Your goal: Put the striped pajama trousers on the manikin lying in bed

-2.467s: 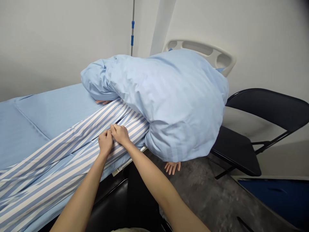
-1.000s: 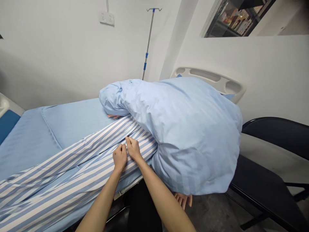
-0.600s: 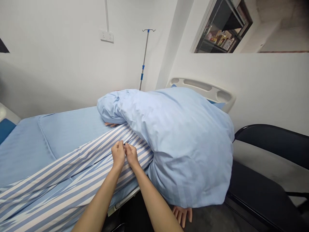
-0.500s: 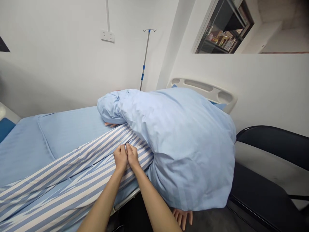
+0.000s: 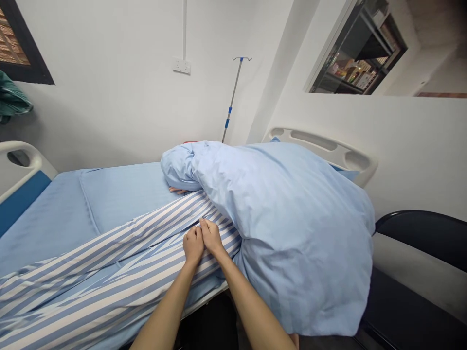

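1. Everything here goes off the hospital bed (image 5: 54,218), with the headboard (image 5: 321,146) at its right end.
2. A quilt (image 5: 292,233) is heaped on the headboard end.
3. Patient trousers (image 5: 109,262) run along the bed's near side, from under the quilt.
4. Folding chair (image 5: 412,291) sits just right of the bed.
5. IV pole (image 5: 231,97) stands behind the bed.

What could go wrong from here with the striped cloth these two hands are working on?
The left hand and right hand meet on the blue-and-white striped cloth, so a hard tug might bunch or tear it. The bulky pale blue quilt overhangs the near side of the hospital bed and could slide off. Fingers showing below the quilt, past the bed's edge, could get knocked.
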A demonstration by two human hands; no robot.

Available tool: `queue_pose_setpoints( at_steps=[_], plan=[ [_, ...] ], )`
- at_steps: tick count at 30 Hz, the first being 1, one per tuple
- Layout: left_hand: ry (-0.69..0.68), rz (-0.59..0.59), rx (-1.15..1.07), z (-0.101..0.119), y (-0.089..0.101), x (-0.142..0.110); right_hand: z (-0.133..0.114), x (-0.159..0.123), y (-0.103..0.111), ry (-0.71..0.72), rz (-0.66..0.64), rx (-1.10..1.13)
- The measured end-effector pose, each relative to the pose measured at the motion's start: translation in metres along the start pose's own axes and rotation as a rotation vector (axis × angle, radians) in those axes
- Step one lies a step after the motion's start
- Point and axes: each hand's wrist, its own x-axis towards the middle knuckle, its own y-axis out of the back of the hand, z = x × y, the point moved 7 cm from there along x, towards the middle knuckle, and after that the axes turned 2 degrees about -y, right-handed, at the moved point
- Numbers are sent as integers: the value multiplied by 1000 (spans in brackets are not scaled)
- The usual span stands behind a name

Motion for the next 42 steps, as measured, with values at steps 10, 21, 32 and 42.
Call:
queue_pose_setpoints(
  at_steps=[10,21,32,42],
  plan=[
    [-7,-7,46,1,-5,-2,15,4,17,99,30,-225],
    [40,-83,-233,38,-13,8,33,7,27,15,95,77],
    [33,18,-172,32,-30,-2,44,6,35,-69,172,193],
    [64,-31,108,24,-38,-8,47,11,34,-154,149,165]
  ],
)
